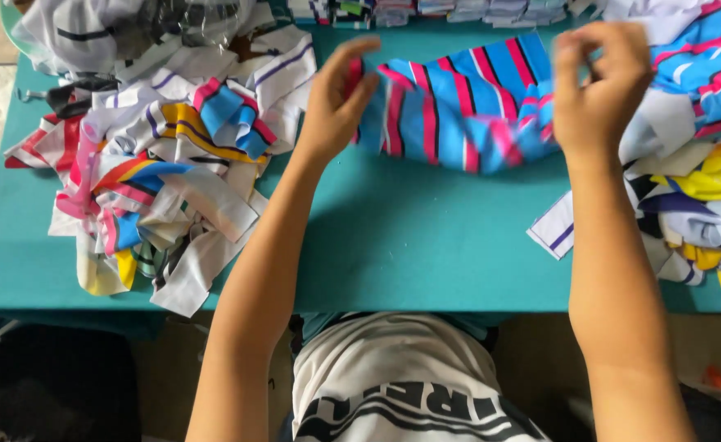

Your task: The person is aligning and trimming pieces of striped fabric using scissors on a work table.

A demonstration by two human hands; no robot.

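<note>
A blue cloth piece with pink, black and white stripes (458, 102) is stretched between my hands over the teal table (409, 245). My left hand (340, 98) grips its left edge, thumb and fingers pinched on the fabric. My right hand (598, 86) pinches its right edge, fingers curled. The cloth sags in the middle and touches the table.
A loose heap of striped fabric pieces (164, 155) covers the table's left side. Another heap (696, 180) lies at the right. Folded stacks (434, 10) line the far edge. The table's near edge runs just in front of my torso.
</note>
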